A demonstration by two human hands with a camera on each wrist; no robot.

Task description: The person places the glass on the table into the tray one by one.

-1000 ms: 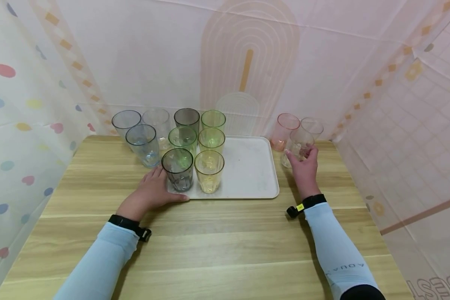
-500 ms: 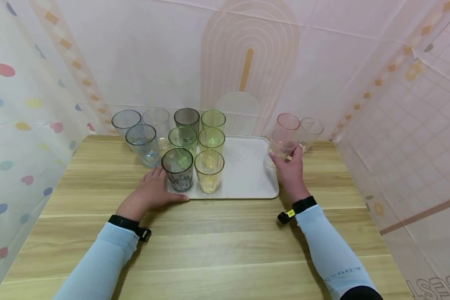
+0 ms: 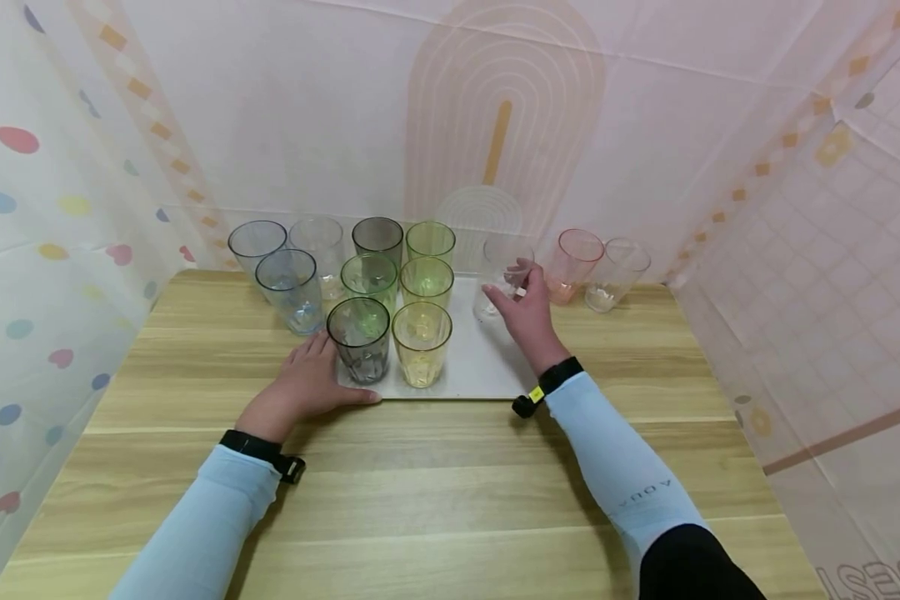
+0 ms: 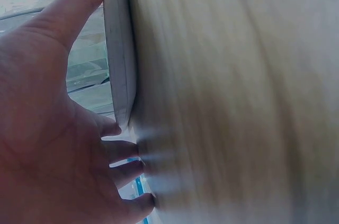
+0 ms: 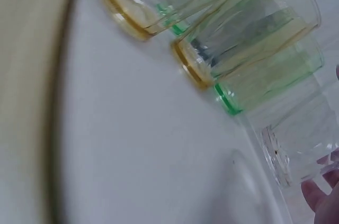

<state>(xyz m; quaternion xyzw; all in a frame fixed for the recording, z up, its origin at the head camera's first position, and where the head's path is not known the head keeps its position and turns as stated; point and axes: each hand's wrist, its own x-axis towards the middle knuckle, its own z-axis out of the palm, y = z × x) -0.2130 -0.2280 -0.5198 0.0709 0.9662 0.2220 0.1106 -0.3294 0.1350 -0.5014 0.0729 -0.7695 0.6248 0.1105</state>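
My right hand [image 3: 528, 321] holds a clear glass [image 3: 492, 279] upright over the back right part of a white tray [image 3: 487, 371]. Thumb and fingers grip its side; in the right wrist view the glass's base [image 5: 275, 155] is near the tray's rim, and I cannot tell whether they touch. My left hand [image 3: 300, 383] rests at the tray's front left corner, thumb along the front edge, fingers spread along the left side. Several tinted glasses stand in two columns on the tray's left, among them a grey glass [image 3: 360, 350] and a yellow glass [image 3: 422, 350] in front.
Left of the tray, two blue glasses [image 3: 288, 300] and a clear glass [image 3: 320, 250] stand on the wooden table [image 3: 420, 492]. A pink glass [image 3: 573, 267] and another clear glass [image 3: 617, 275] stand to its right. A printed cloth [image 3: 307, 108] hangs behind.
My right hand has carried the clear glass leftward, from beside the pink glass to over the tray's back right part. The left hand has stayed at the tray's corner.
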